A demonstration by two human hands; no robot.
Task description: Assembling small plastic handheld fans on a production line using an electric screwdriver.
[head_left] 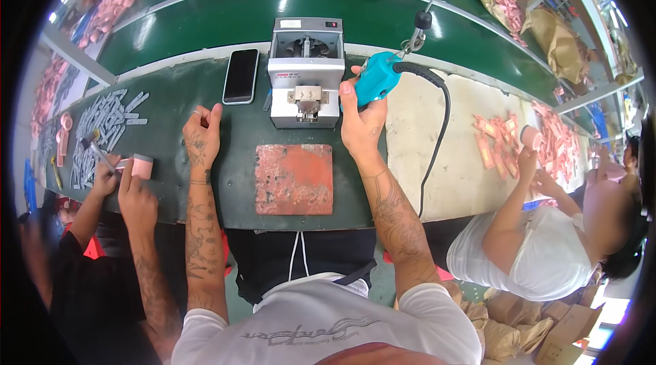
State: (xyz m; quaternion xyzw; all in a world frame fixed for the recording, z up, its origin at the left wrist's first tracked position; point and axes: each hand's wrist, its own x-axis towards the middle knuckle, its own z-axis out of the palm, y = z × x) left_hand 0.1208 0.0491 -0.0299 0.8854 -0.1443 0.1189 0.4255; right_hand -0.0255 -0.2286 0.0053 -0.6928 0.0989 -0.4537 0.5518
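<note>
Right hand (362,122) clamped on teal electric screwdriver (377,78) beside grey screw feeder (305,71), left hand (202,134) flat, empty on green bench (239,180)

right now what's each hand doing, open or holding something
Left hand: open, flat on the green bench, holding nothing.
Right hand: closed around the blue screwdriver, beside the grey machine.
</note>
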